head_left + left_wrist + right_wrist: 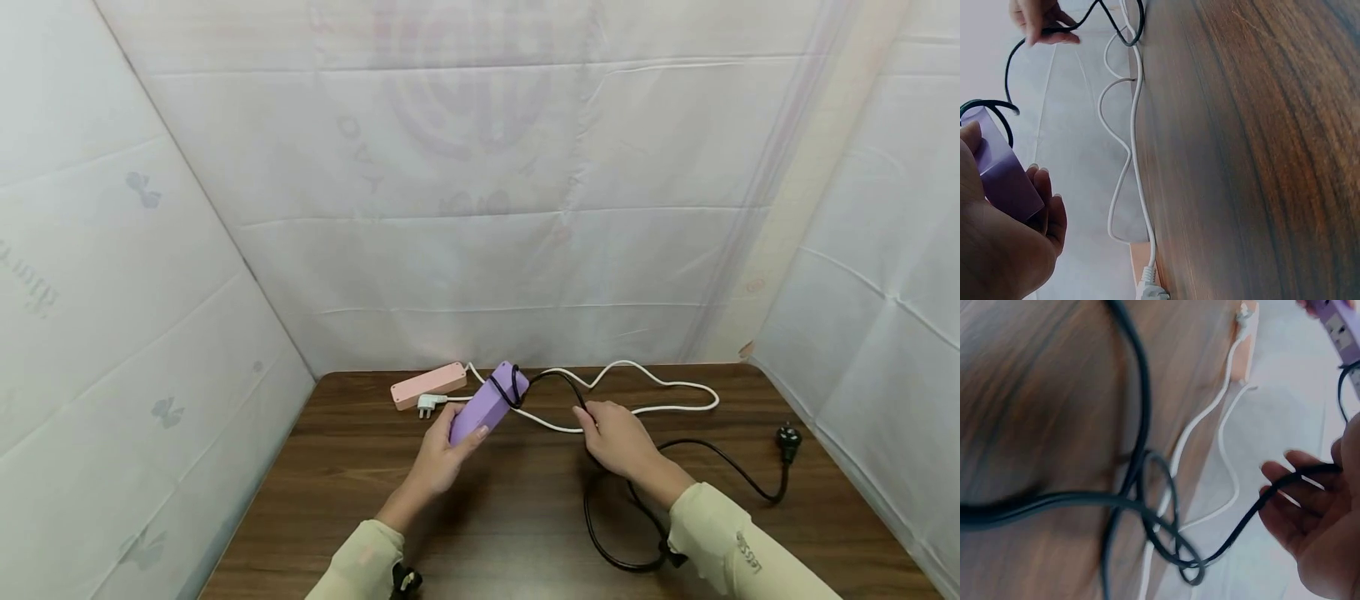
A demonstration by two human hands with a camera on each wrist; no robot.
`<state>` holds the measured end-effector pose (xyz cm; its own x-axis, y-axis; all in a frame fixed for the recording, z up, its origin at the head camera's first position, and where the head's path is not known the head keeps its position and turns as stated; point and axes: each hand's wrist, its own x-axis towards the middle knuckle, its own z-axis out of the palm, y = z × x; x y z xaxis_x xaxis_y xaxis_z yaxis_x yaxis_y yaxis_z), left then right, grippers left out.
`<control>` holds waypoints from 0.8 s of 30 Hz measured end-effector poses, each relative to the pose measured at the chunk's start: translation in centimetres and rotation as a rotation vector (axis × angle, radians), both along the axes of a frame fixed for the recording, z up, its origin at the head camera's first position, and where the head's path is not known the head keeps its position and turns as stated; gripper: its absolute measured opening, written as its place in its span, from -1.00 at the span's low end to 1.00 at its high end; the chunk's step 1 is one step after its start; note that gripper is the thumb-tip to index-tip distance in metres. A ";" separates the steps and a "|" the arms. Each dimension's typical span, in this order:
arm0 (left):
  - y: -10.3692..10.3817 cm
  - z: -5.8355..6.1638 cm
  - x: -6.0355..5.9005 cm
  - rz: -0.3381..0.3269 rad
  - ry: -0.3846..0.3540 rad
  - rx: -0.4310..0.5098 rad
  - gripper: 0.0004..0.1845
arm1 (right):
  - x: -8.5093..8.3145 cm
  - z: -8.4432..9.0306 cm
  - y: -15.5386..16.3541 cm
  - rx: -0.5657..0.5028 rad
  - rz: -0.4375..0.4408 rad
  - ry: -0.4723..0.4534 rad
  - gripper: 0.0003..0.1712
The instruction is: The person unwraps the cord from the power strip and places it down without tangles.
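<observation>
A purple power strip (480, 410) is held up over the table in my left hand (437, 454), tilted with its far end to the upper right. Around that far end loops its black cable (551, 375). My right hand (617, 437) grips the cable a short way from the strip; in the right wrist view the cable (1291, 477) runs across its curled fingers. Sockets show on the purple strip (1338, 328) there. The left wrist view has my left fingers (1055, 219) wrapped about the strip (1007, 178), its far side hidden.
Behind lies a pink power strip (427, 386) with a white plug (429, 403) by it and a white cord (678, 407) spread along the back. Slack black cable loops on the wooden table (525, 533), its black plug (787, 440) at the right. White sheeting (487, 275) walls the table.
</observation>
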<state>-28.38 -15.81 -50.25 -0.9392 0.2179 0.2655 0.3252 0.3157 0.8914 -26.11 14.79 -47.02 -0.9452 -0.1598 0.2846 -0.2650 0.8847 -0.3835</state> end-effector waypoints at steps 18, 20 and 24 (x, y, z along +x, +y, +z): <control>0.5 0.1 -0.1 -0.018 0.006 0.009 -0.61 | 0.0 -0.6 0.6 0.038 0.145 -0.075 -0.64; 0.6 0.1 0.1 -0.023 -0.003 0.010 -0.61 | 0.1 -0.4 0.2 0.027 0.143 -0.040 -0.37; 0.8 0.1 0.4 -0.041 -0.022 0.018 -0.61 | 0.0 0.1 -0.9 0.051 0.156 0.083 -0.10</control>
